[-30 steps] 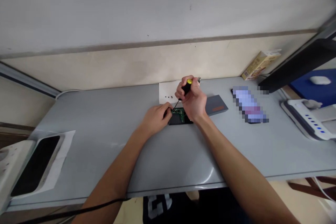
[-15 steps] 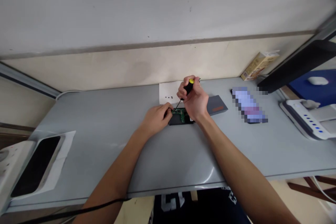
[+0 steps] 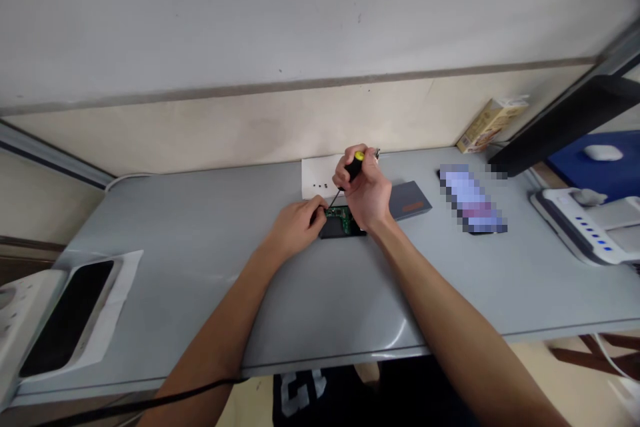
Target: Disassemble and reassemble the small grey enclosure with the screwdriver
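Note:
My right hand [image 3: 364, 190] is wrapped round a screwdriver [image 3: 356, 165] with a black and yellow handle. Its thin shaft slants down to the left, and the tip reaches the upper left part of a green circuit board [image 3: 342, 215]. That board sits in a flat black casing [image 3: 332, 227] on the table. At the casing's left edge, my left hand [image 3: 300, 221] grips it with fingers and thumb closed together. Behind, several small dark screws [image 3: 320, 185] lie on a sheet of white paper [image 3: 309, 170]. A grey cover [image 3: 411, 200] with an orange label lies to the right.
A phone with a blurred screen [image 3: 473, 199] lies on the grey table [image 3: 200, 213]. Further right are a white power strip [image 3: 575, 233] and a carton [image 3: 491, 125]. On the left rests a dark phone [image 3: 70, 320] on white paper, beside a white socket block [image 3: 25, 320].
The screwdriver and my right hand have shifted slightly left, with the shaft tip moving toward the left fingers. My left hand keeps its grip on the casing.

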### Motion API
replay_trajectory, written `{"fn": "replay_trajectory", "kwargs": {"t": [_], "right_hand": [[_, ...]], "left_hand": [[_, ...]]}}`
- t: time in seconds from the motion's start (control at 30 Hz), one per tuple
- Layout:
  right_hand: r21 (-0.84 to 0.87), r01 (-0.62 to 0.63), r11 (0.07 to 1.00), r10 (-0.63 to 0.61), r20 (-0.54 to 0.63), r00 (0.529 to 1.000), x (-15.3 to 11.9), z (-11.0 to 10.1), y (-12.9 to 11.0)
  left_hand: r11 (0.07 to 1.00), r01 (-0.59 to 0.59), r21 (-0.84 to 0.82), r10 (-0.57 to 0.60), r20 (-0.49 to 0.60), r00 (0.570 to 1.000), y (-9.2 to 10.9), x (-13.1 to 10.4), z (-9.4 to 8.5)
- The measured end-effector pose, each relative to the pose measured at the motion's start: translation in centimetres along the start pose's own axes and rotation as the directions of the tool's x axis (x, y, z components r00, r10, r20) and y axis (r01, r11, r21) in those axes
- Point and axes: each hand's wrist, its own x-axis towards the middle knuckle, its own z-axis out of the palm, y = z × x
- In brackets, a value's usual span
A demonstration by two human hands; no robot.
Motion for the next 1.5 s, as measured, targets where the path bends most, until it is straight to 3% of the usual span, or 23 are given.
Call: {"fn": "replay_trajectory", "kwargs": {"t": [0.57,0.9,1.5], "right_hand": [[0.049,0.009,0.999,-0.011,0.04,0.999,0.19,-0.21,0.05],[-0.027,-0.002,1.0,0.003,0.013,1.0,-0.16,0.16,-0.02],[0.004,0.005,1.0,-0.005,-0.006,1.0,-0.01,-0.03,-0.01]], "left_hand": [[1.0,-0.002,0.002,0.002,-0.016,1.0,-0.14,-0.05,0.22],[1.0,-0.006,0.015,0.006,-0.009,1.0,0.04,-0.02,0.07],[1.0,0.008,0.013,-0.008,-0.009,1.0,-0.01,-0.04,0.09]]}}
